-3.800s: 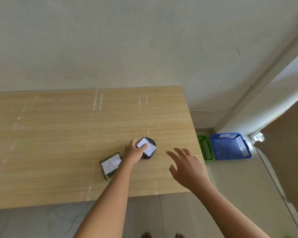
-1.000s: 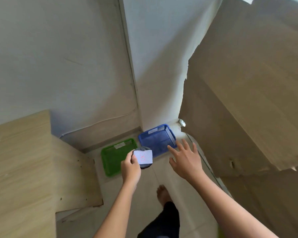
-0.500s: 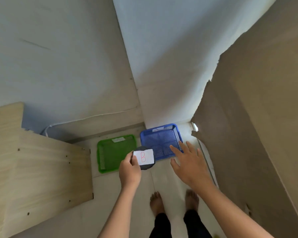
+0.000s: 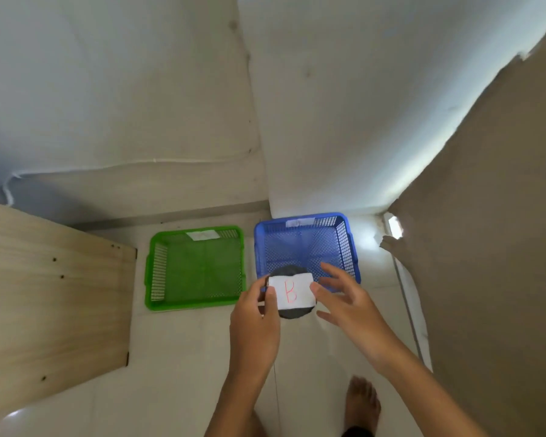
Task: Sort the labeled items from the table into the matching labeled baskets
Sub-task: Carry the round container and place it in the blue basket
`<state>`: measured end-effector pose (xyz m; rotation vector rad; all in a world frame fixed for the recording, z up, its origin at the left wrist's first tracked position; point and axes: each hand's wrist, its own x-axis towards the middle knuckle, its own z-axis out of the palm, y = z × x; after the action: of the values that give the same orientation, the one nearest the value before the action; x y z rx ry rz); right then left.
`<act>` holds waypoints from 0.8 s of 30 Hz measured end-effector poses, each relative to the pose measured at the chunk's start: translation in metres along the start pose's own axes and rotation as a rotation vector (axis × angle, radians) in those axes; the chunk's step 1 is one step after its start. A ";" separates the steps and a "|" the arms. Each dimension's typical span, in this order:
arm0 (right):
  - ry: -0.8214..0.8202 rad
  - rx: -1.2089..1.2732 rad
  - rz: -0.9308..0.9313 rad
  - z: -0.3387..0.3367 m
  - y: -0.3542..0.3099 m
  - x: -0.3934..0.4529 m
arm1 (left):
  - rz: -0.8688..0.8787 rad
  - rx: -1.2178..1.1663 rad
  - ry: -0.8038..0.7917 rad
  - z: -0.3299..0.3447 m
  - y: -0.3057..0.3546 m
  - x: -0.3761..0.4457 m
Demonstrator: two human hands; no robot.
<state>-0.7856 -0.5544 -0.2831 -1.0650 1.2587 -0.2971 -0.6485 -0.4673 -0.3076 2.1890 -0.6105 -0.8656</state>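
My left hand (image 4: pixel 254 323) grips a round dark item (image 4: pixel 293 313) with a white label marked with a red B. I hold it in the air over the near rim of the blue basket (image 4: pixel 344 244). A green basket (image 4: pixel 196 269) stands on the floor just left of the blue one. Each basket carries a white label on its far wall; the writing is too small to read. My right hand (image 4: pixel 347 298) is spread open just right of the item, its thumb touching the label's right edge.
The wooden side panel of the table (image 4: pixel 51 298) stands at the left. A brown cardboard sheet (image 4: pixel 492 247) leans along the right. White walls meet in a corner behind the baskets. My bare foot (image 4: pixel 363 402) is on the pale floor below.
I have lifted the B item off the table and turned to the baskets on the floor. Over the last second both hands came closer to the blue basket, and my right hand closed in on the item.
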 end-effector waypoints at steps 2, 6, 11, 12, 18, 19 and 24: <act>-0.005 -0.011 -0.025 0.007 0.032 0.030 | 0.032 -0.058 -0.023 0.019 -0.032 0.021; -0.005 -0.152 -0.121 0.020 0.091 0.095 | 0.122 -0.152 -0.102 0.046 -0.092 0.066; -0.097 -0.225 -0.170 0.022 0.122 0.179 | 0.125 -0.193 -0.247 0.067 -0.142 0.136; -0.110 -0.240 -0.175 0.023 0.122 0.195 | 0.139 -0.180 -0.269 0.071 -0.146 0.151; 0.016 -0.328 -0.175 0.023 0.147 0.274 | 0.289 0.144 -0.307 0.089 -0.149 0.224; 0.050 -0.330 -0.168 0.021 0.155 0.283 | 0.287 0.159 -0.256 0.089 -0.150 0.231; 0.165 -0.461 -0.151 0.012 0.194 0.315 | 0.429 0.530 -0.199 0.106 -0.161 0.245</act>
<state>-0.7355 -0.6696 -0.6312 -1.5596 1.4356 -0.2164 -0.5354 -0.5627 -0.5819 2.2918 -1.4861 -0.7484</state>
